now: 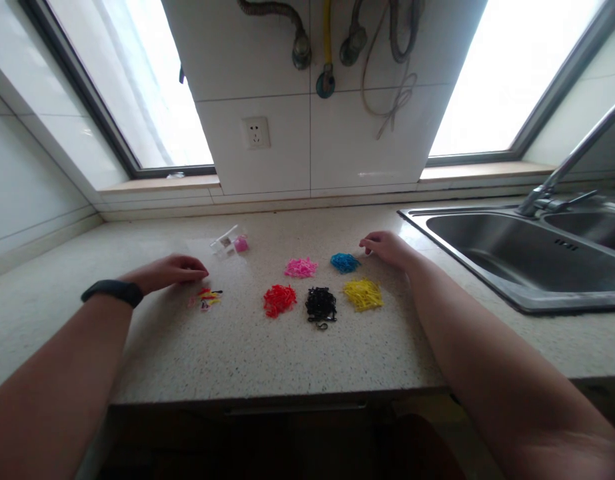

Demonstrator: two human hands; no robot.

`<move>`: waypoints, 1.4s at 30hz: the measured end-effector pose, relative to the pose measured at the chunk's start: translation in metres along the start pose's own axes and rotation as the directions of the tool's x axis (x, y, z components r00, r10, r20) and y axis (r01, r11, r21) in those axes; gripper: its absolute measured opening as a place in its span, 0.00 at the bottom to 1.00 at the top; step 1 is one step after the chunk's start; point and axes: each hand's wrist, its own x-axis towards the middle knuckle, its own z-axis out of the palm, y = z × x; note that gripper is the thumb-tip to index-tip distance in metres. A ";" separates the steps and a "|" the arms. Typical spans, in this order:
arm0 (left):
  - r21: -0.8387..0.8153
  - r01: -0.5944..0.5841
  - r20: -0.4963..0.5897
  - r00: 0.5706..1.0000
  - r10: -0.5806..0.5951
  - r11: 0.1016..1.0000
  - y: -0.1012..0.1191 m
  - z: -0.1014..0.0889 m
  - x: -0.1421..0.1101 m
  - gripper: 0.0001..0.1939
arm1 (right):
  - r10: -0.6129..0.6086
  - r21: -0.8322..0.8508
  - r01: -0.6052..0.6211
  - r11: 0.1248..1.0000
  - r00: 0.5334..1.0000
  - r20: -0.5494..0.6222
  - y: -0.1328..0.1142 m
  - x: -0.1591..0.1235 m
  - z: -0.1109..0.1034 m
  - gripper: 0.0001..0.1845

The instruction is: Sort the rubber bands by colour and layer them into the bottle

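My left hand (180, 269) rests on the counter at the left, its fingers loosely stretched and nothing visible in them. Just below it lies a small mixed pile (207, 298) of red, yellow, black and pale pieces. My right hand (384, 247) is beside the blue pile (344, 263), fingers bent together; anything between them is too small to make out. Around the middle are a pink pile (301, 268), a red pile (280, 301), a black pile (320, 304) and a yellow pile (363, 295) of small thin pieces. One looped black piece (322, 327) lies at the black pile's front.
A clear plastic box (226, 241) with a pink round item (240, 243) lies behind my left hand. To the right is a steel sink (472, 267) with a faucet (542, 198). The counter's front edge (267, 399) runs below the piles; a tiled wall stands behind.
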 end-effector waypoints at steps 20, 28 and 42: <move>0.148 -0.128 0.091 0.989 0.116 0.981 0.031 -0.004 -0.004 0.16 | -0.020 0.014 0.020 1.000 0.999 0.041 0.012 0.010 0.007 0.18; -0.234 -0.355 -0.152 0.933 0.326 0.905 0.131 0.050 -0.025 0.16 | -0.020 0.036 0.018 0.999 0.998 0.058 0.017 0.015 0.010 0.22; -0.572 -0.345 -0.035 0.917 0.398 0.744 0.176 0.109 -0.044 0.16 | 0.019 0.115 -0.024 0.993 0.999 0.046 0.016 0.015 0.012 0.27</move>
